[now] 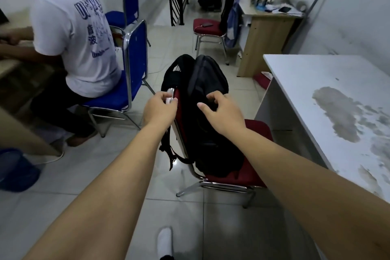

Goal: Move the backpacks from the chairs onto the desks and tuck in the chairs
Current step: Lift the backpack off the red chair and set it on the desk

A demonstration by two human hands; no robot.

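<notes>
Our left hand (159, 107) curls around the chrome top of the red chair's (252, 172) backrest. Our right hand (219, 110) hangs loosely curled at the black backpack (207, 116), gripping nothing we can see. The backpack stands upright on the chair seat, just beside the white counter (329, 99).

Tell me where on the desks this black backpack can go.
The near white desk right of the red chair is bare, though stained. The far desk is crowded with papers and gadgets. The backpack sits on the chair.
</notes>
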